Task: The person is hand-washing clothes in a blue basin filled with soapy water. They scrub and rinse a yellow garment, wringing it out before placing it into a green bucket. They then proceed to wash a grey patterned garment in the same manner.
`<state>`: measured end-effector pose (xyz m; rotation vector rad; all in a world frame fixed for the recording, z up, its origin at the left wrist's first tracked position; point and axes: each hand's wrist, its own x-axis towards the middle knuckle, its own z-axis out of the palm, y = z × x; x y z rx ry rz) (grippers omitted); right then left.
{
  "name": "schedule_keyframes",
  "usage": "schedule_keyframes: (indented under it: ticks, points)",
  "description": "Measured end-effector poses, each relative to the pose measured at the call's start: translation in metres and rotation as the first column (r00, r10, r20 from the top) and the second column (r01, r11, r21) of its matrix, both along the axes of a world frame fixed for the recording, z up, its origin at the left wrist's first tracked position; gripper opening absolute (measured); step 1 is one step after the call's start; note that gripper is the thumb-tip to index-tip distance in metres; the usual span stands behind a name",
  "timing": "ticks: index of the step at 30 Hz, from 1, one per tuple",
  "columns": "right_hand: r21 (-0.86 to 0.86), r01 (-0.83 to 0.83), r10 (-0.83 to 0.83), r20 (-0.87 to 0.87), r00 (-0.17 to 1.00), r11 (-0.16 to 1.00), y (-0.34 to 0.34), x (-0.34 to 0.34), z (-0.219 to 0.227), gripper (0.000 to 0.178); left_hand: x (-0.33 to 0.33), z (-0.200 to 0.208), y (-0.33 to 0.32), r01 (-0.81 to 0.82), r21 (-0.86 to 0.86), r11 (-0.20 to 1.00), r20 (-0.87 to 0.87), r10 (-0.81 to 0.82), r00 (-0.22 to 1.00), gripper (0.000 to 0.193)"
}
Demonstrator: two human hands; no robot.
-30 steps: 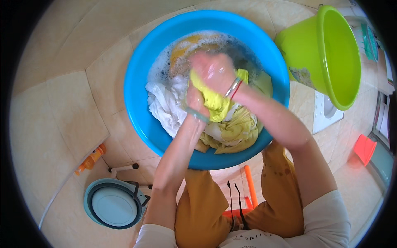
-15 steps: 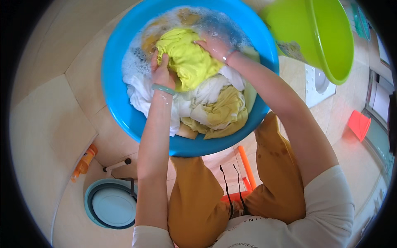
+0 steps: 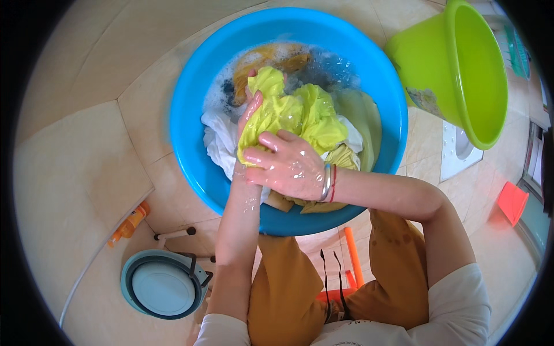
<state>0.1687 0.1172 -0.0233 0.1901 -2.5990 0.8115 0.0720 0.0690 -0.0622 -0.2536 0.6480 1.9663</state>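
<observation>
Yellow cloth [image 3: 283,112], left hand [image 3: 248,115] gripping; right hand [image 3: 291,167] touching, grip unclear; bucket label [image 3: 423,101] illegible.

At the right hand [image 3: 291,168] is plain lime-yellow cloth [image 3: 283,115]. Left of that hand, a garment [image 3: 219,138] is white; beyond it, mustard-yellow cloth [image 3: 254,70] shows among whitish suds [image 3: 214,95]. The basin [image 3: 394,135] around the hand is bright blue. To its right, a lime-green bucket [image 3: 424,60] bears a greyish patch [image 3: 424,101]; below the hand, ochre trousers [image 3: 288,288] carry dark spots [image 3: 405,238].
</observation>
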Motion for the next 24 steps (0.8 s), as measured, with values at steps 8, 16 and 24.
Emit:
schedule_keyframes:
  ticks: [8, 16, 24]
  points:
    - [-0.203, 0.094, -0.131, -0.175, 0.976, 0.975, -0.001, -0.027, 0.002, 0.018, -0.027, -0.021, -0.017, 0.256, 0.225, 0.940, 0.308, -0.318, 0.897, 0.058]
    - [-0.425, 0.211, -0.207, 0.056, 0.977, 0.880, 0.046, -0.036, -0.043, 0.005, 0.014, -0.024, -0.010, -0.211, -0.325, 0.922, -0.207, 0.148, 0.967, 0.033]
    - [-0.231, 0.638, -0.456, 0.528, 0.716, 0.735, 0.106, -0.018, -0.097, 0.038, -0.014, -0.047, 0.004, -0.251, -0.454, 0.855, -0.212, 0.170, 0.962, 0.031]
